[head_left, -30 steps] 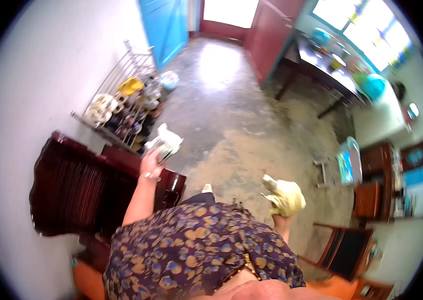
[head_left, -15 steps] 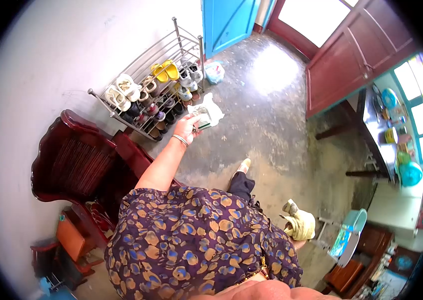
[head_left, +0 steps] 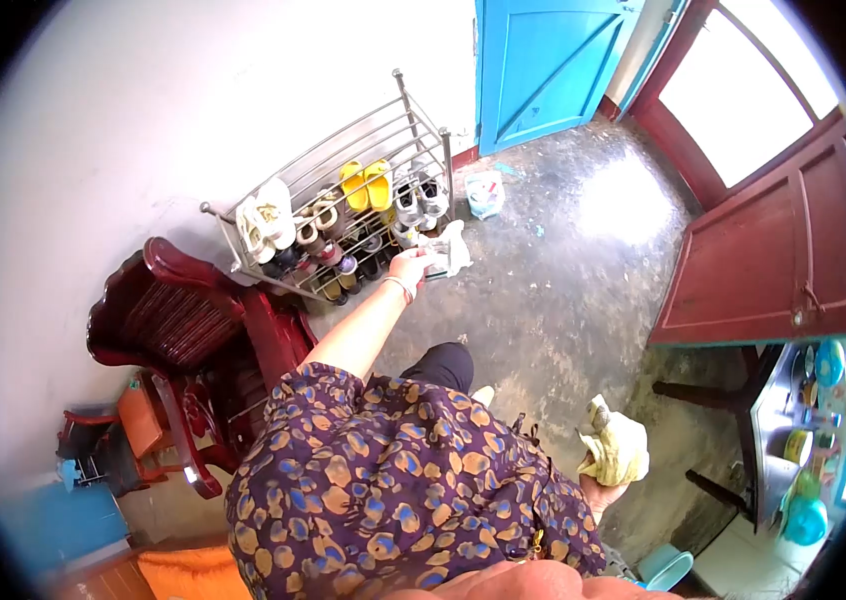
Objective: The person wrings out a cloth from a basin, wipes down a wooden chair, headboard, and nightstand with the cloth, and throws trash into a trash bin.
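Note:
My left hand [head_left: 410,269], a bracelet on its wrist, reaches out in front of the shoe rack. Its fingers are closed on a crumpled white packet [head_left: 451,251] with a see-through part and a dark edge; whether it is plastic or paper I cannot tell. Low on the right, my right hand [head_left: 600,493] is closed around a bunched pale yellow cloth [head_left: 618,448], which hides most of the fingers. One leg in dark trousers [head_left: 440,367] is bent forward under the patterned shirt.
Against the wall, the metal shoe rack [head_left: 343,160] holds several pairs, including yellow clogs [head_left: 366,186]. A small bag-lined bin [head_left: 484,195] stands beside it. A carved wooden chair [head_left: 183,310] is at left. Blue door [head_left: 553,70], red door [head_left: 763,250] and a cluttered table [head_left: 773,420] surround the floor.
I have stepped forward and turned left; the rack and doors have shifted right and down in view. Both hands keep their hold, the left now closer to the rack.

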The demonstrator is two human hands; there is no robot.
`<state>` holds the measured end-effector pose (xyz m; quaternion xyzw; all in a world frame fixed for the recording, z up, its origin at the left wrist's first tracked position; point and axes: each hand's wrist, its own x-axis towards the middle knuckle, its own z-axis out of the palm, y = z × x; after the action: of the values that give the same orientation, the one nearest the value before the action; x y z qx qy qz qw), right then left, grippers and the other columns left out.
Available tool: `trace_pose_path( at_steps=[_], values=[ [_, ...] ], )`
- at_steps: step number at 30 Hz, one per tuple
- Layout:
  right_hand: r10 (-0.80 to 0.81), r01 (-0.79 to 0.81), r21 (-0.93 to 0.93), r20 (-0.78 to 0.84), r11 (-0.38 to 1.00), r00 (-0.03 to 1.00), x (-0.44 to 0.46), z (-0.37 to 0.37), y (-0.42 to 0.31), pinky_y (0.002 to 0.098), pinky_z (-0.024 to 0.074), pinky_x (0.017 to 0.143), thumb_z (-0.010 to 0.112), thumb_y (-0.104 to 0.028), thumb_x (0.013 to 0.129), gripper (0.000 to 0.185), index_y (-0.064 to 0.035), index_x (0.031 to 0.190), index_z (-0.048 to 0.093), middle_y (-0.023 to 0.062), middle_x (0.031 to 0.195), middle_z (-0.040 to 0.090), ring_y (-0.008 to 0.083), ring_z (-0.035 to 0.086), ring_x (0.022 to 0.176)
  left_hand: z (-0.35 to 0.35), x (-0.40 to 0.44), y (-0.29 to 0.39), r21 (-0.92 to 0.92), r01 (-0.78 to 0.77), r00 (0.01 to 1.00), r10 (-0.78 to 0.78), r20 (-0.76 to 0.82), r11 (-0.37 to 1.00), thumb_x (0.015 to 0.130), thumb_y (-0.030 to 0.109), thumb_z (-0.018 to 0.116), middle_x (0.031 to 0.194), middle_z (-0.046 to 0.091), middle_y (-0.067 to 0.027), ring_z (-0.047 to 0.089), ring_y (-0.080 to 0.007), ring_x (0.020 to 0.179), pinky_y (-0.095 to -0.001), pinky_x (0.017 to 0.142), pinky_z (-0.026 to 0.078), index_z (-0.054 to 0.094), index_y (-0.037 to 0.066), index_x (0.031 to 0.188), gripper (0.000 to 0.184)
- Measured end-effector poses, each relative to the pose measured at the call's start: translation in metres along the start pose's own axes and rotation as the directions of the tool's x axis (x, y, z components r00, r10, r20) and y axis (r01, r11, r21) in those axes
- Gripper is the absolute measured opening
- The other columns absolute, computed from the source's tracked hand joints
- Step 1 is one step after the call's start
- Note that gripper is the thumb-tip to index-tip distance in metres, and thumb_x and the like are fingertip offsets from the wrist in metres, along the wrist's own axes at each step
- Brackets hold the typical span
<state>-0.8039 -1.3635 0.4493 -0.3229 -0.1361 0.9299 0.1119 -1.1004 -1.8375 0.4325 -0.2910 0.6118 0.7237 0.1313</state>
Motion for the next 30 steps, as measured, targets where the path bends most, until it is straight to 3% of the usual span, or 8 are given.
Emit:
trace_pose_path(
  at_steps=[1,4,5,9,10,17,21,30],
  values=[
    [-0.005,0.005,0.003,-0.030,1.000,1.000,0.013,0.013,-0.002,0.0463,0.0484,0.095,0.054,-0.045,0.090,0.053,-0.0089,0.128,0.054,0.0087,0.125,0.060,0.0295,0.057,0.112,0.017,0.017,0.000,-0.085,-0.032,0.998,0.027,-0.057,0.996,0.075,0.010,0.075,0.075,0.065,0.0027,0.058,-0.0082,0.065,-0.0267,0.059,0.044,0.067,0.007,0.082,0.010],
    [-0.040,0.039,-0.065,-0.018,0.997,0.999,0.056,0.035,-0.004,0.0470,0.0477,0.096,0.054,-0.045,0.090,0.055,-0.0093,0.130,0.052,0.0090,0.127,0.059,0.0305,0.056,0.114,0.045,0.123,-0.015,0.139,-0.114,0.987,0.128,-0.099,0.984,0.077,0.015,0.073,0.064,0.058,0.0043,0.041,-0.0056,0.044,-0.0237,0.040,0.030,0.067,0.008,0.087,0.013],
    [-0.088,0.083,-0.055,-0.108,0.995,0.990,0.024,0.037,0.003,0.0473,0.0473,0.096,0.051,-0.047,0.090,0.056,-0.0093,0.132,0.051,0.0101,0.129,0.057,0.0313,0.056,0.115,0.040,0.113,-0.021,0.186,-0.124,0.987,0.141,-0.082,0.975,0.075,0.014,0.074,0.068,0.060,0.0038,0.045,-0.0046,0.048,-0.0235,0.041,0.032,0.068,0.008,0.089,0.016],
    [-0.062,0.039,-0.100,-0.236,0.994,0.970,0.077,0.082,0.012,0.0473,0.0472,0.096,0.050,-0.047,0.090,0.056,-0.0092,0.132,0.051,0.0102,0.129,0.057,0.0313,0.056,0.115,0.079,0.259,-0.044,0.336,-0.138,0.970,0.196,-0.145,0.932,0.073,0.014,0.076,0.071,0.061,0.0025,0.053,-0.0088,0.060,-0.0271,0.053,0.042,0.069,0.009,0.082,0.013],
    [-0.046,0.018,-0.108,-0.264,0.994,0.963,0.088,0.090,0.012,0.0473,0.0472,0.096,0.050,-0.048,0.090,0.056,-0.0092,0.132,0.051,0.0102,0.129,0.057,0.0314,0.056,0.115,0.087,0.279,-0.032,0.525,0.030,0.976,0.090,-0.201,0.851,0.071,0.028,0.073,0.085,0.071,-0.0080,0.064,-0.0168,0.079,-0.0319,0.076,0.049,0.072,0.004,0.091,0.032],
    [0.036,-0.104,-0.129,-0.444,0.986,0.895,0.162,0.143,0.041,0.0474,0.0471,0.096,0.050,-0.048,0.090,0.057,-0.0092,0.132,0.051,0.0104,0.129,0.057,0.0314,0.056,0.115,0.144,0.402,-0.012,0.295,0.033,0.916,0.089,-0.391,0.955,0.070,0.017,0.071,0.082,0.071,-0.0037,0.065,-0.0165,0.078,-0.0308,0.074,0.049,0.071,0.010,0.086,0.017],
    [0.061,-0.153,-0.137,-0.518,0.979,0.853,0.201,0.149,0.060,0.0474,0.0471,0.096,0.050,-0.048,0.090,0.057,-0.0092,0.132,0.051,0.0104,0.129,0.057,0.0314,0.056,0.115,0.146,0.474,-0.032,0.449,0.095,0.873,0.142,-0.466,0.889,0.074,0.027,0.065,0.088,0.070,-0.0127,0.067,-0.0259,0.086,-0.0358,0.079,0.050,0.070,0.008,0.091,0.026],
    [0.097,-0.234,-0.124,-0.654,0.964,0.750,0.256,0.131,0.098,0.0474,0.0470,0.096,0.049,-0.049,0.090,0.057,-0.0091,0.132,0.051,0.0106,0.129,0.057,0.0314,0.056,0.115,0.161,0.579,-0.052,0.538,0.182,0.866,0.126,-0.484,0.823,0.072,0.022,0.067,0.098,0.069,-0.0180,0.066,-0.0305,0.095,-0.0374,0.085,0.050,0.068,0.003,0.103,0.036]
  ],
)
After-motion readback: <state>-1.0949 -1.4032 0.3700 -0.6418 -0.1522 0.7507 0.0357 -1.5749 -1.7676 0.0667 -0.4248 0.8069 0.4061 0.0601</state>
